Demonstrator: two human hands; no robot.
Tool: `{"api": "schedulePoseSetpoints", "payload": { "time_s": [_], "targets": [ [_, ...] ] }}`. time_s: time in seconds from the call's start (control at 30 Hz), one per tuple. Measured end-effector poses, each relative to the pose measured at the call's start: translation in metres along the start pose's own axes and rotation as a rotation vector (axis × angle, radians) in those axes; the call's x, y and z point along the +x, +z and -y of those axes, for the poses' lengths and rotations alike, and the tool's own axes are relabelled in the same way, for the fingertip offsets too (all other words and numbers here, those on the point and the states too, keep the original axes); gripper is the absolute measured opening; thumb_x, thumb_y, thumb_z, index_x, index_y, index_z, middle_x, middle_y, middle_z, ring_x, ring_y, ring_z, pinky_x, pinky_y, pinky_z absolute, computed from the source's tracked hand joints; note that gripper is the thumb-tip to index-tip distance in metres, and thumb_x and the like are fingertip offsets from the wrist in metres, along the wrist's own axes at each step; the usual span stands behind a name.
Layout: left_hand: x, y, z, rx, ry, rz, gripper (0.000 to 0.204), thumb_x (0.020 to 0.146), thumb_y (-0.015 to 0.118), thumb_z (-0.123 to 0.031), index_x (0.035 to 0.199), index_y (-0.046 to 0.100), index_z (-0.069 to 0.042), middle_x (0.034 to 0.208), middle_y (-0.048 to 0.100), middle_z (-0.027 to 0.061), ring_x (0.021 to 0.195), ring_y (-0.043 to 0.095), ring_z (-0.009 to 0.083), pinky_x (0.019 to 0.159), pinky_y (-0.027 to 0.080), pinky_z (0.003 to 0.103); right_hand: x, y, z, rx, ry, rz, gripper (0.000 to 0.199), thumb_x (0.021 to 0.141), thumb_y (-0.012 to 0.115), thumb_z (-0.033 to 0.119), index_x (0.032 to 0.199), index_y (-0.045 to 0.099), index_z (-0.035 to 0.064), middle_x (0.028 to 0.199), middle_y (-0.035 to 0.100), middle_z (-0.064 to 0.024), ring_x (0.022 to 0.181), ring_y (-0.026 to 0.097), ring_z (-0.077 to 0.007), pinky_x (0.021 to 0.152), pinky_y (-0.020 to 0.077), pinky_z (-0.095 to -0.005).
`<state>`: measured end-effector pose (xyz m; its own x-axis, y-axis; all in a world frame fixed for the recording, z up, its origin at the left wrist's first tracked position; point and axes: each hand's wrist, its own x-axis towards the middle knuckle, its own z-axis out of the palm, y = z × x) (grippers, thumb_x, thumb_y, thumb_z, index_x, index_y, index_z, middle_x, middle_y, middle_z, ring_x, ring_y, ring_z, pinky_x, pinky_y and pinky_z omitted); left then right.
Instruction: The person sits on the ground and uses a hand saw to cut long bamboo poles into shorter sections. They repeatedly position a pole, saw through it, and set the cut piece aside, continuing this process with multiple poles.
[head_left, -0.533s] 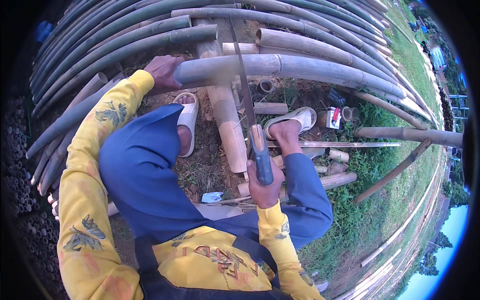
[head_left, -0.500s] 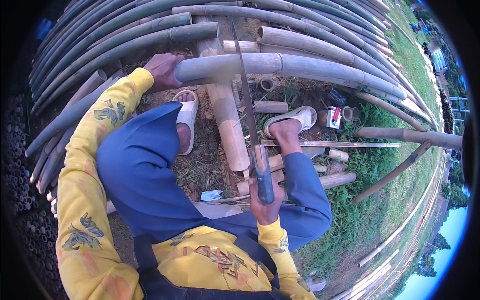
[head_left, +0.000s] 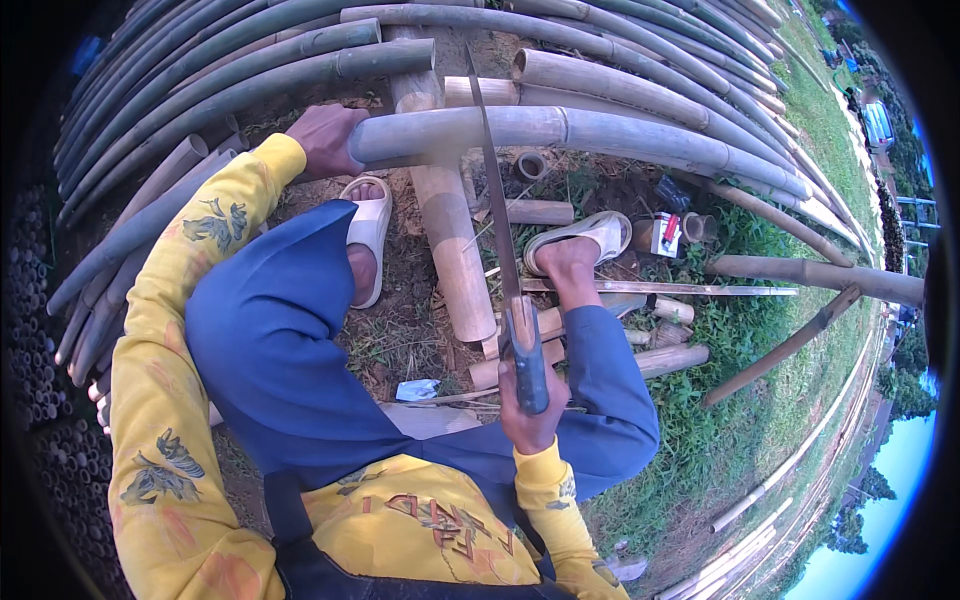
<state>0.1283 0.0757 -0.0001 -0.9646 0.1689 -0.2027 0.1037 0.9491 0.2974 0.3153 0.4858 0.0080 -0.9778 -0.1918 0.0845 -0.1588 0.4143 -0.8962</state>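
Observation:
A thick grey-green bamboo pole (head_left: 640, 140) lies crosswise in front of me, over a shorter bamboo log (head_left: 450, 240) on the ground. My left hand (head_left: 328, 142) is wrapped round the pole's near left end. In my right hand (head_left: 532, 400) I grip the handle of a long handsaw (head_left: 505, 230), low between my legs. Its narrow blade points away from me, its edge against the pole to the right of the supporting log. The depth of any cut cannot be made out.
Many bamboo poles (head_left: 250, 85) are stacked beyond. Short bamboo offcuts (head_left: 668, 358) lie by my right foot, near a small white-and-red box (head_left: 666, 235). Propped poles (head_left: 800, 270) stand at the right over grass. A crumpled white wrapper (head_left: 417, 389) lies between my legs.
Almost nothing differs. The view has shifted very slightly, while both hands keep their grips and the saw blade stays at about the same place on the pole.

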Motion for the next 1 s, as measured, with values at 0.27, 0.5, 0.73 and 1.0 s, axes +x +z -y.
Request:
{"api": "schedulePoseSetpoints", "payload": {
  "time_s": [0.27,0.5,0.73,1.0],
  "targets": [
    [0.015,-0.002,-0.010,0.007,0.048,-0.021,0.055,0.063,0.080,-0.031,0.107,0.069,-0.001,0.095,0.073,0.0253,0.092,0.071,0.0437,0.087,0.055,0.050,0.088,0.027,-0.020,0.120,0.041,-0.028,0.008,0.090,0.072,0.003,0.092,0.065,0.0003,0.068,0.061,-0.0057,0.060,0.054,-0.0100,0.059,0.0464,-0.0300],
    [0.018,-0.005,0.006,0.083,0.023,-0.012,0.059,0.062,0.081,-0.033,0.111,0.069,-0.001,0.097,0.074,0.0252,0.093,0.071,0.0431,0.088,0.056,0.049,-0.016,0.000,-0.016,0.079,0.072,-0.037,0.024,0.087,0.074,-0.001,0.110,0.071,-0.0022,0.078,0.068,-0.0105,0.065,0.062,-0.0116,0.066,0.0518,-0.0284],
    [0.020,0.004,0.002,-0.020,0.041,0.035,0.063,0.061,0.081,-0.035,0.114,0.070,-0.002,0.098,0.073,0.0255,0.095,0.070,0.0432,0.089,0.055,0.050,0.058,0.012,-0.010,0.079,0.028,-0.034,0.010,0.088,0.072,0.001,0.097,0.068,-0.0008,0.073,0.065,-0.0111,0.062,0.062,-0.0167,0.063,0.0504,-0.0311],
    [0.024,0.007,0.012,-0.006,0.028,-0.008,0.060,0.060,0.081,-0.032,0.110,0.070,-0.001,0.097,0.074,0.0251,0.094,0.070,0.0435,0.088,0.055,0.050,-0.026,-0.015,-0.008,-0.053,0.050,-0.007,0.037,0.084,0.073,-0.003,0.121,0.071,-0.0024,0.082,0.071,-0.0119,0.067,0.069,-0.0213,0.067,0.0535,-0.0310]
  ]
}}
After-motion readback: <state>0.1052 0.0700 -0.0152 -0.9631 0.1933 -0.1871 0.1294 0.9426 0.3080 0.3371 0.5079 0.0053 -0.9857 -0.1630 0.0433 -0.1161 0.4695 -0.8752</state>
